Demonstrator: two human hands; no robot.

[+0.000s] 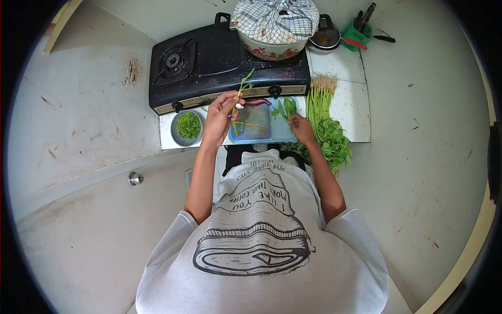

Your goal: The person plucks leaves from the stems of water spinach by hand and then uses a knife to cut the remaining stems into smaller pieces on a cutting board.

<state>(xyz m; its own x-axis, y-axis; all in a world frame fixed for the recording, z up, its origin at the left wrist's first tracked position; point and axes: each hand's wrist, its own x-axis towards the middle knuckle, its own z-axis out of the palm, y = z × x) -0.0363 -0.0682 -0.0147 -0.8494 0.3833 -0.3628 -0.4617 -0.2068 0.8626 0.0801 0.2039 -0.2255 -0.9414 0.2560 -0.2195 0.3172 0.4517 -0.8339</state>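
My left hand (224, 112) is closed in a pinch on a thin leafy green stem (244, 83), held upright over the left part of a blue tray (251, 139). A small white and blue bit shows at its fingers; I cannot make out what it is. My right hand (301, 128) has its fingers curled at the tray's right side, on some green leaves (285, 109). Cut root ends (250, 125) lie in the tray's left compartment. A dark red knife handle (258, 102) rests along its back edge. Beside my right hand lies a big bundle of rooted leafy greens (320, 107).
A grey bowl (174, 137) of chopped greens (188, 125) stands at the left. Behind the tray is a black two-burner stove (219, 57), carrying a cloth-topped pot (274, 49). A small lidded pan (325, 39) and a green basket (357, 35) of utensils stand at the back right.
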